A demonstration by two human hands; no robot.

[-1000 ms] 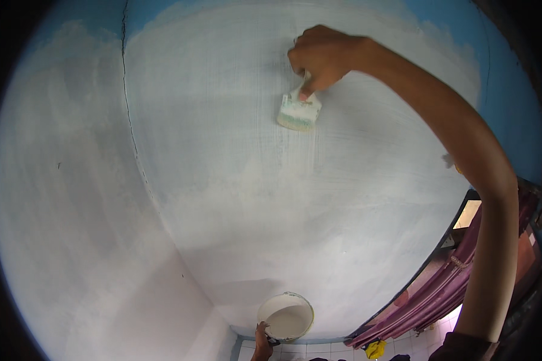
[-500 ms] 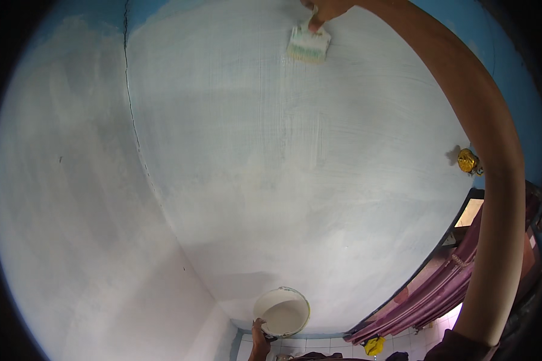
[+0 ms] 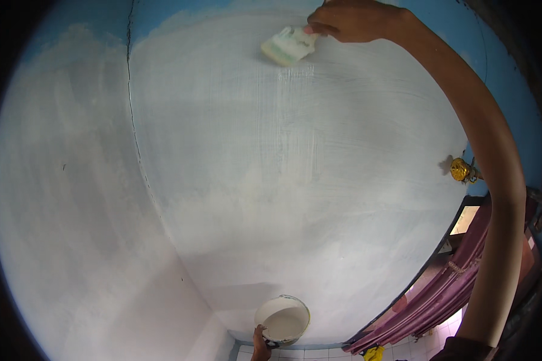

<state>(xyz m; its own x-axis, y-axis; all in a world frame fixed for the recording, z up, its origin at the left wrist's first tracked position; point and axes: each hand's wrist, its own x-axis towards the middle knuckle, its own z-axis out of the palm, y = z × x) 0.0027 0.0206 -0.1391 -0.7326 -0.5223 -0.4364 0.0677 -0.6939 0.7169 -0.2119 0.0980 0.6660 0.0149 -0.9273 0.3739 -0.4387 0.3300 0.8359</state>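
Note:
High up near the top edge, my right hand (image 3: 350, 21) grips a wide paintbrush (image 3: 289, 46) whose bristles are coated with white and pale green paint. The brush is tilted, bristles toward the lower left, at the wall (image 3: 241, 150); whether it touches there I cannot tell. Fresh vertical streaks run down the wall just below it. Low in the view, my left hand (image 3: 261, 344) holds a white bucket (image 3: 282, 319) by its left side, thumb over the rim. Whitish paint shows inside the bucket.
Blue unpainted patches (image 3: 180, 11) border the white along the top. A dark crack (image 3: 129, 78) follows the corner at left. On the right are a gold round fixture (image 3: 462, 170), a purple curtain (image 3: 430, 292) and a dark window frame. A yellow item (image 3: 373, 354) lies near the tiled floor.
My right hand has turned the paintbrush, so its bristles now point to the lower left, and the brush sits farther left. The bucket stays in my left hand.

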